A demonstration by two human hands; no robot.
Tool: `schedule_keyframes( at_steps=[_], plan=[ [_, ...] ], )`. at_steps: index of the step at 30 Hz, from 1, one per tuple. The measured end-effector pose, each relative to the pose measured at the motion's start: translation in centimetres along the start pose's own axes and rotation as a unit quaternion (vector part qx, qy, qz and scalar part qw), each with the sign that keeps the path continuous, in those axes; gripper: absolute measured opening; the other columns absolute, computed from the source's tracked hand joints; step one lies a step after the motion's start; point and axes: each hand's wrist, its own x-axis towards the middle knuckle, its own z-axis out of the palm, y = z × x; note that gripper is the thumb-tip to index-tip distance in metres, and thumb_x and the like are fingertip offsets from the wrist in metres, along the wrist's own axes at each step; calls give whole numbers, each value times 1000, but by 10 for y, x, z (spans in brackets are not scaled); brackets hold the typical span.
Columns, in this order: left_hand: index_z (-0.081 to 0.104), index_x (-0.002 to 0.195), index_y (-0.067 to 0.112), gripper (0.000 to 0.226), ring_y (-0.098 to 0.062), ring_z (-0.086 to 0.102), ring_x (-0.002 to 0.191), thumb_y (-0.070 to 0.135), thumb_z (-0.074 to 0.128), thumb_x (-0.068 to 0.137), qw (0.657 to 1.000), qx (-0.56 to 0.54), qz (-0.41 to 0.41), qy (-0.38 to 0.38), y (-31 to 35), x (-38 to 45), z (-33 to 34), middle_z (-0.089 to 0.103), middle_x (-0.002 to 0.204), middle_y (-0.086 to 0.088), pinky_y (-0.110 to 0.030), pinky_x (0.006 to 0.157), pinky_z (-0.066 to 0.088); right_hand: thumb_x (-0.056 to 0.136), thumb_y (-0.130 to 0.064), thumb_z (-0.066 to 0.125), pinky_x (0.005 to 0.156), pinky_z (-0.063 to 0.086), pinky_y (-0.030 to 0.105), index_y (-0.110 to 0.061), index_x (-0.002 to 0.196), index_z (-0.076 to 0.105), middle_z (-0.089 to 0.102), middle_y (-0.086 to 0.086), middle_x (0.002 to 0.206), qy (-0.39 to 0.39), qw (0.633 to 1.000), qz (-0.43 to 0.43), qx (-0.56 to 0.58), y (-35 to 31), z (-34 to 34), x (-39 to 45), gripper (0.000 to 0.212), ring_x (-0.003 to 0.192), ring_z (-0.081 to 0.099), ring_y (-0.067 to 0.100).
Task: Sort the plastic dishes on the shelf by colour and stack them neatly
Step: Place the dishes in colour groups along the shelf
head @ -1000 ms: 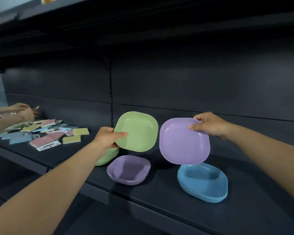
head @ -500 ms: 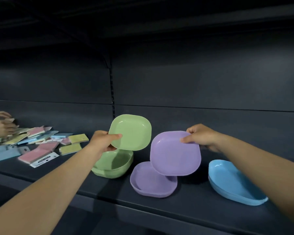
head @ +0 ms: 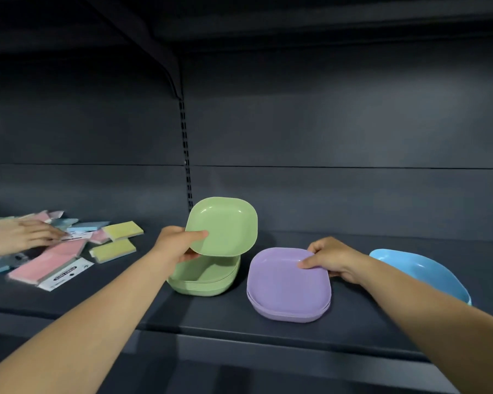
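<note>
Left hand (head: 179,245): it holds the green plate (head: 224,226) by its near left edge; the thumb lies on the upper face and the other fingers are curled under the plate, so the fingers are clamped on it
Green plate: lifted and tilted, its hollow face toward the camera; it hangs just above the green stack (head: 206,281); whether its low edge touches the stack, one cannot tell
Green stack: green dishes nested one in the other, standing on the shelf (head: 160,314) a little left of the middle, directly under the left hand
Right hand (head: 334,261): it grips the far right corner of the purple plate (head: 285,280); the thumb presses on the top of the rim and the other fingers are curled around the edge
Purple plate: it lies nearly flat as the top piece of the purple stack (head: 289,311), which stands on the shelf just right of the green stack, not touching it
Blue dishes (head: 418,270): on the shelf at the far right, behind the right forearm, partly hidden by it; they are apart from the purple stack
Shelf: dark grey, with a dark back wall and a slotted upright post (head: 186,155) behind the green plate
Left end of the shelf: loose flat packets (head: 77,245) in pink, yellow and light blue; another person's hand (head: 17,237) rests on them, blurred
</note>
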Motion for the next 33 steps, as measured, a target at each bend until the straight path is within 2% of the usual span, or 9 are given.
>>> schedule_keyframes(
  at_steps=[9,12,16,20,23,26,30,33],
  plan=[
    [62,85,4,15,-18,64,73,9,75,78,1000,18,0,-20,-3,6,-2,68,85,-9,-21,44,51,77,-7,74,45,40,19,-10,76,58,61,5,75,-3,1000,13,-21,3,3,2,17,62,55,16],
    [62,83,5,14,-20,65,76,9,75,78,1000,20,0,-19,-2,7,-3,68,86,-9,-23,48,51,75,-8,76,53,44,21,-10,80,60,63,6,79,-9,999,7,-49,2,3,4,16,70,59,18],
    [63,84,5,15,-19,65,76,10,75,78,999,26,3,-23,-1,5,-3,69,86,-9,-23,48,51,74,-13,78,53,41,22,-15,81,60,60,1,77,-14,995,-8,-98,-2,2,3,20,72,56,16],
    [63,83,4,13,-20,65,75,9,75,78,999,25,12,-28,3,2,-2,69,85,-9,-27,55,51,69,-24,83,52,37,21,-16,87,61,61,-2,81,-2,992,-39,-119,-17,-3,-2,29,72,54,13],
    [64,84,4,13,-21,67,77,10,74,79,999,26,24,-35,5,-1,-3,70,86,-10,-28,56,53,70,-38,82,57,38,20,-14,94,64,61,-5,82,10,993,-86,-79,-37,-1,-8,39,70,52,10],
    [63,78,6,13,-23,67,77,10,75,79,998,32,32,-33,6,-7,-4,70,83,-9,-27,56,53,74,-44,76,57,36,21,-17,94,65,60,-5,81,-6,993,-120,-7,-61,13,-14,35,64,45,11],
    [64,81,4,15,-21,67,72,12,75,78,998,35,37,-36,3,-11,-12,70,84,-10,-23,50,51,79,-38,73,51,32,20,-11,96,63,59,-2,76,0,989,-136,56,-85,42,-10,34,59,39,12],
    [64,83,5,16,-21,67,73,15,75,78,998,41,33,-38,2,-11,-23,70,85,-10,-23,49,51,80,-29,73,50,29,21,-11,87,62,50,-2,68,19,988,-134,70,-94,65,-2,22,56,37,11]
  ],
)
